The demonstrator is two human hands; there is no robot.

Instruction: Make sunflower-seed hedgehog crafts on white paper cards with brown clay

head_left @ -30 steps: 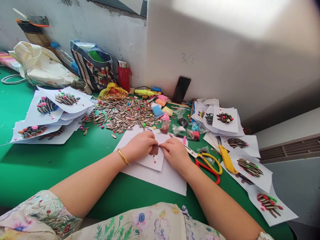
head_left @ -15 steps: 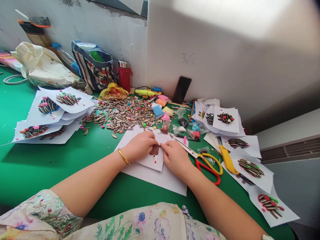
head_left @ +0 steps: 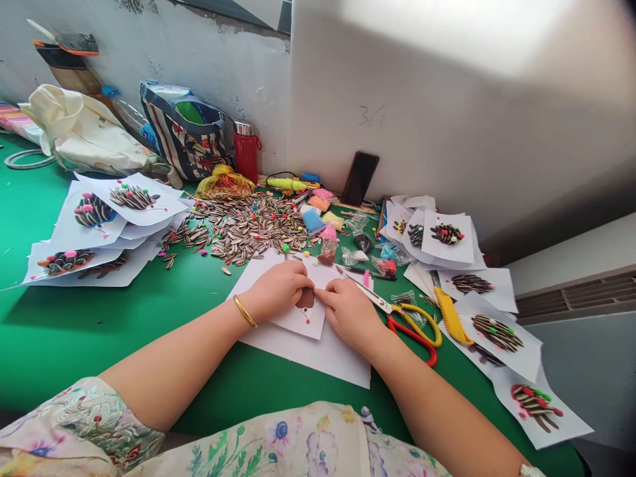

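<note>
A flat patch of brown clay (head_left: 306,298) lies on a small white paper card (head_left: 297,322), with a red dot and thin drawn lines below it. My left hand (head_left: 279,290) has its fingers closed at the patch's upper left edge, covering part of it. From the other side, my right hand (head_left: 349,310) touches the edge with thumb and index finger together, the other fingers curled; anything at those tips is too small to make out. Under the card is a larger white sheet (head_left: 342,364). Scissors (head_left: 397,310) with red and yellow handles lie beside my right hand.
Sunflower seeds (head_left: 253,225) are heaped behind my hands. Bagged coloured clay (head_left: 314,220) lies beside them. Finished seed-covered cards are stacked left (head_left: 94,225) and right (head_left: 497,331), near a yellow cutter (head_left: 452,318). A phone (head_left: 360,179) and red flask (head_left: 245,152) stand at the back.
My right fingertips have shifted slightly left, closer to my left fingers at the clay's edge. The dark bit seen at the right fingertip is now harder to see.
</note>
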